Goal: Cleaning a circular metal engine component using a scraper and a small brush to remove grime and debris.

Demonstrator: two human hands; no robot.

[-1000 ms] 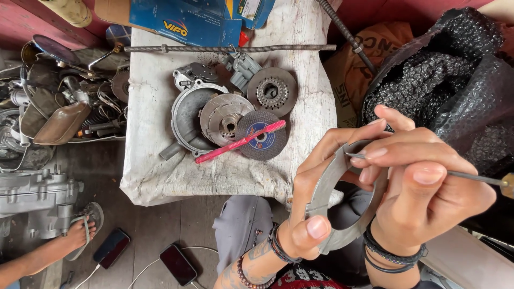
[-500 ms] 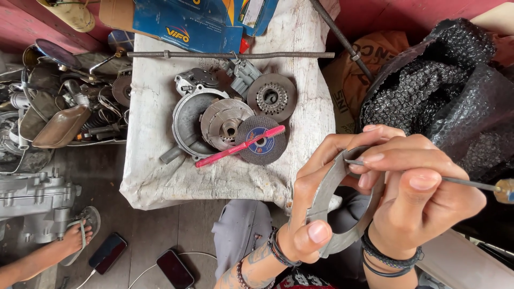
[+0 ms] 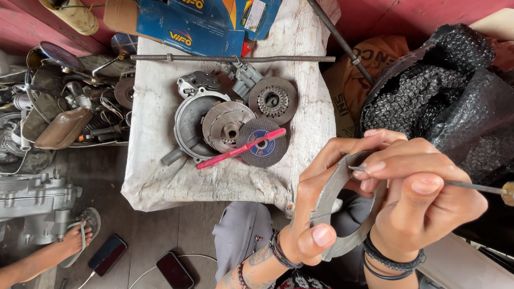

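Observation:
My left hand (image 3: pixel 316 203) grips a curved grey metal brake shoe (image 3: pixel 334 190), thumb on its outer face and fingers hooked over its top end. My right hand (image 3: pixel 423 192) pinches a thin metal pick (image 3: pixel 471 185) with a brass end, its tip resting at the shoe's upper end. Both hands are held low right, near my lap. On the cloth-covered table (image 3: pixel 160 176) ahead lie a round metal housing (image 3: pixel 190 126), a clutch disc (image 3: pixel 227 126), a toothed round plate (image 3: pixel 273 100), a grinding disc (image 3: pixel 265 144) and a pink toothbrush (image 3: pixel 241 149).
Blue cardboard boxes (image 3: pixel 187 24) and a threaded rod (image 3: pixel 230 58) lie at the table's far edge. A black bubble-wrap bag (image 3: pixel 428 91) sits right. Scrap parts (image 3: pixel 59 107) and an engine casing (image 3: pixel 32 206) are left. Another person's sandalled foot (image 3: pixel 77 238) and two phones (image 3: pixel 174 269) are on the floor.
The view has shifted slightly. My hands have stayed together on the shoe, with the pick tip worked a little at its upper end.

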